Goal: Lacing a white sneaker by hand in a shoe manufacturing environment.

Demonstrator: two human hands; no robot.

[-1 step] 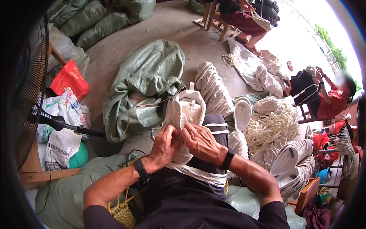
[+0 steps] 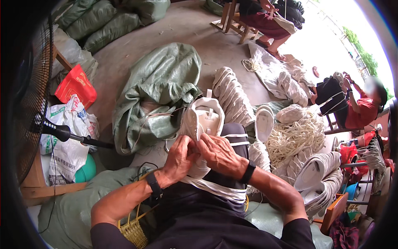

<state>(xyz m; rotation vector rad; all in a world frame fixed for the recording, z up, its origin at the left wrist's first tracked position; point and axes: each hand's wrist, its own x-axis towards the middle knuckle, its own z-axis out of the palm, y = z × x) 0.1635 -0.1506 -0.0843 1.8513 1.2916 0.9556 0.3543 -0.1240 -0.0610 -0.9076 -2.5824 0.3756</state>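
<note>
Apparently you're working at the front of the white shoe [image 2: 207, 120] above your lap [image 2: 190, 211], left hand [image 2: 179, 156] and right hand [image 2: 219, 152] pinching it narrowly, so next calls for a steady hold.

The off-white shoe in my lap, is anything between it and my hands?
Nothing visible: the bare left hand and bare right hand are both on the off-white shoe.

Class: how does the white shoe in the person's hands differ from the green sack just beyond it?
The white shoe is pale, while the green sack is dull green. The shoe is far smaller than the sack. The left hand and right hand hold the shoe, while the sack lies crumpled on the floor.
</note>
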